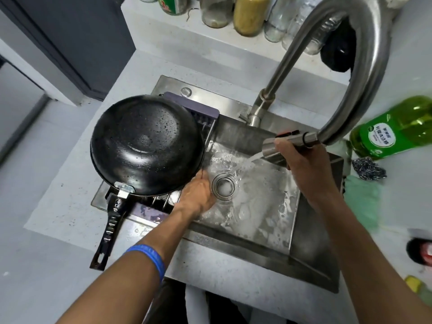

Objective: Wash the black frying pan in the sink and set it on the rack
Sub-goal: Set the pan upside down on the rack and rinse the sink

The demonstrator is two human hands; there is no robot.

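Note:
The black frying pan (146,146) lies upside down on the purple rack (205,114) over the left part of the steel sink (313,260); its wet bottom faces up and its handle points toward me, past the sink's front edge. My left hand (198,195) is low in the basin beside the drain (225,187), fingers spread, just under the pan's right rim and holding nothing. My right hand (301,157) grips the faucet spray head (272,149), from which water streams down into the soapy basin.
The tall curved faucet (371,73) arches over the sink. A green detergent bottle (395,129), a steel scourer (368,168) and a green cloth (363,202) lie on the counter at right. Several jars and bottles (251,15) stand on the back ledge.

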